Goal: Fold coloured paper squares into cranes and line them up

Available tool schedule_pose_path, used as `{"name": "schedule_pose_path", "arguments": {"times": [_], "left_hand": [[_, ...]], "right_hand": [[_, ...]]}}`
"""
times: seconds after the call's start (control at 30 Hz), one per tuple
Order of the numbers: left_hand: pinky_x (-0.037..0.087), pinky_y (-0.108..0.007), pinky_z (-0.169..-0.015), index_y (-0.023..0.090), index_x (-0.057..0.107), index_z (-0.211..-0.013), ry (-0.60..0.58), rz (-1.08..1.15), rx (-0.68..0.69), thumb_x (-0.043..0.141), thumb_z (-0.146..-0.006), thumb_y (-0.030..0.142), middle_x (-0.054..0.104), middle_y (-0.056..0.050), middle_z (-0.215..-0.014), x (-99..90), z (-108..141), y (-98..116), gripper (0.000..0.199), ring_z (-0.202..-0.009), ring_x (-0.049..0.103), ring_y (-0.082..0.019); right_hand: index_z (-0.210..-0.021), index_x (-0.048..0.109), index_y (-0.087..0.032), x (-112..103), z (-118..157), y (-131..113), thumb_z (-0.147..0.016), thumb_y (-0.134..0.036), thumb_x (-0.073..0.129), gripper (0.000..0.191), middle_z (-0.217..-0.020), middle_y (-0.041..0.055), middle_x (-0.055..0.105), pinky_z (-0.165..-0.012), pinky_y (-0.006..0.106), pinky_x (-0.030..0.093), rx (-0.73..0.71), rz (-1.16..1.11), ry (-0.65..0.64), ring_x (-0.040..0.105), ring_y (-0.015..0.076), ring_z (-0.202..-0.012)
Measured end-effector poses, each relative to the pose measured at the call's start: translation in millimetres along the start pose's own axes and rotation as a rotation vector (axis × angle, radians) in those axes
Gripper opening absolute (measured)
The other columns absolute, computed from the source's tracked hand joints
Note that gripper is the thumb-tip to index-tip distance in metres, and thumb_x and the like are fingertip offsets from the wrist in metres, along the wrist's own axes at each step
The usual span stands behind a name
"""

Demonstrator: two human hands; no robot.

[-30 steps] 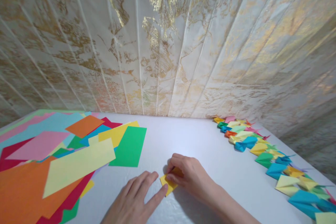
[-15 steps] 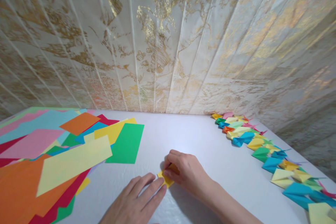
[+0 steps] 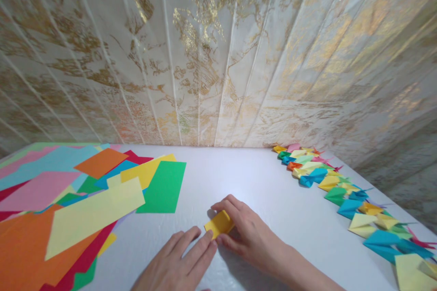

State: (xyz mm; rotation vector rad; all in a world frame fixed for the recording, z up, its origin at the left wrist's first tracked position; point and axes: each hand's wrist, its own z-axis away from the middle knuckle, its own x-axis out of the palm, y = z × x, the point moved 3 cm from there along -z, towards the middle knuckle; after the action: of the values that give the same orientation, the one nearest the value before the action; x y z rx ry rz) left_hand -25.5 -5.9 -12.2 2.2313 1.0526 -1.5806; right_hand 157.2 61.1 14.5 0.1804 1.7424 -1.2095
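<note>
A small folded piece of yellow paper lies on the white table between my hands. My right hand holds its right side, with the index finger curled along the far edge and the thumb at the near edge. The fingers of my left hand are stretched out flat, and one fingertip touches the paper's near left corner. Part of the paper's right end is hidden by my right hand.
Overlapping coloured paper sheets spread over the left of the table, with a green sheet nearest the middle. Several folded paper figures stand in rows along the right edge. A gold-patterned curtain hangs behind the table.
My right thumb has drawn back from the top of the yellow paper to its near edge, and the fingers have opened wider, uncovering more paper. My left hand stays nearly where it was.
</note>
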Motion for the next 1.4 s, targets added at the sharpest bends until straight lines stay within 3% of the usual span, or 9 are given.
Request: {"name": "schedule_pose_path", "arguments": {"times": [0.3,0.47,0.63,0.7,0.87,0.97,1.13,1.27,1.4], "left_hand": [[0.050,-0.032,-0.089,0.025,0.063,-0.128,-0.001,0.033,0.016,0.064,-0.091,0.047,0.070,-0.001,-0.130,5.0,6.4,-2.6,0.043,-0.110,0.062,-0.024],[0.051,-0.033,-0.085,0.026,0.065,-0.124,0.031,-0.036,0.050,0.055,-0.097,0.035,0.072,0.004,-0.127,9.3,3.6,-3.7,0.030,-0.105,0.065,-0.023],[0.055,-0.031,-0.075,0.026,0.069,-0.112,0.101,-0.067,0.054,0.039,-0.102,0.021,0.078,0.003,-0.113,10.5,-0.3,-3.6,0.032,-0.095,0.070,-0.021],[0.057,-0.031,-0.077,0.027,0.067,-0.116,0.079,-0.046,0.043,0.041,-0.102,0.029,0.077,-0.002,-0.115,10.9,2.4,-3.1,0.029,-0.100,0.069,-0.023],[0.054,-0.037,-0.098,0.027,0.058,-0.131,0.000,0.091,-0.109,0.055,-0.096,0.042,0.056,-0.014,-0.144,5.6,10.6,-2.3,0.038,-0.131,0.053,-0.028],[0.051,-0.037,-0.102,0.028,0.053,-0.138,0.011,0.152,-0.135,0.057,-0.096,0.043,0.049,-0.014,-0.150,-1.9,7.3,-0.1,0.045,-0.136,0.047,-0.028],[0.044,-0.032,-0.107,0.017,0.048,-0.143,0.000,0.130,-0.145,0.055,-0.091,0.017,0.061,-0.004,-0.143,-6.7,-0.7,2.2,0.052,-0.130,0.051,-0.021],[0.046,-0.039,-0.104,0.019,0.055,-0.137,-0.048,0.067,-0.083,0.066,-0.085,0.024,0.060,-0.002,-0.144,-1.4,2.8,6.1,0.053,-0.130,0.051,-0.027],[0.047,-0.041,-0.102,0.022,0.058,-0.134,-0.066,0.032,-0.072,0.068,-0.082,0.023,0.058,-0.003,-0.146,4.2,6.6,8.1,0.053,-0.130,0.052,-0.028]], "right_hand": [[-0.135,0.045,-0.024,8.8,8.9,1.1,-0.076,-0.004,0.059,0.064,-0.133,0.0115,0.051,-0.104,0.044,0.044,0.004,-0.115,0.082,0.053,0.0278,-0.120],[-0.137,0.044,-0.025,6.1,10.0,10.8,-0.069,0.006,0.046,0.075,-0.137,0.0095,0.050,-0.111,0.042,0.040,-0.016,-0.185,0.093,0.049,0.0240,-0.129],[-0.135,0.047,-0.026,-1.8,8.5,28.3,-0.076,0.006,0.040,0.067,-0.122,0.0070,0.062,-0.096,0.032,0.050,0.045,-0.309,0.107,0.061,0.0170,-0.107],[-0.133,0.051,-0.026,-6.9,8.0,32.9,-0.079,0.003,0.041,0.061,-0.120,0.0065,0.064,-0.092,0.031,0.050,0.060,-0.351,0.075,0.062,0.0164,-0.101],[-0.139,0.046,-0.024,-15.2,9.2,28.8,-0.078,0.001,0.048,0.066,-0.131,0.0076,0.059,-0.103,0.036,0.043,0.031,-0.480,-0.076,0.056,0.0194,-0.117],[-0.132,0.053,-0.023,-12.4,8.1,20.9,-0.077,0.002,0.053,0.061,-0.118,0.0067,0.063,-0.096,0.036,0.044,-0.030,-0.319,-0.023,0.058,0.0205,-0.107],[-0.082,0.064,-0.021,-0.7,2.6,10.0,-0.082,0.005,0.056,0.027,-0.085,0.0018,0.063,-0.083,0.033,0.041,-0.295,0.021,0.120,0.055,0.0191,-0.088],[-0.087,0.065,-0.022,-5.7,5.0,8.2,-0.085,0.003,0.060,0.025,-0.092,0.0017,0.066,-0.089,0.036,0.038,-0.334,0.179,0.113,0.054,0.0202,-0.096],[-0.099,0.068,-0.022,-20.2,16.7,6.3,-0.089,-0.008,0.065,0.018,-0.104,0.0038,0.067,-0.087,0.034,0.041,-0.330,0.176,-0.060,0.057,0.0189,-0.095]]}}
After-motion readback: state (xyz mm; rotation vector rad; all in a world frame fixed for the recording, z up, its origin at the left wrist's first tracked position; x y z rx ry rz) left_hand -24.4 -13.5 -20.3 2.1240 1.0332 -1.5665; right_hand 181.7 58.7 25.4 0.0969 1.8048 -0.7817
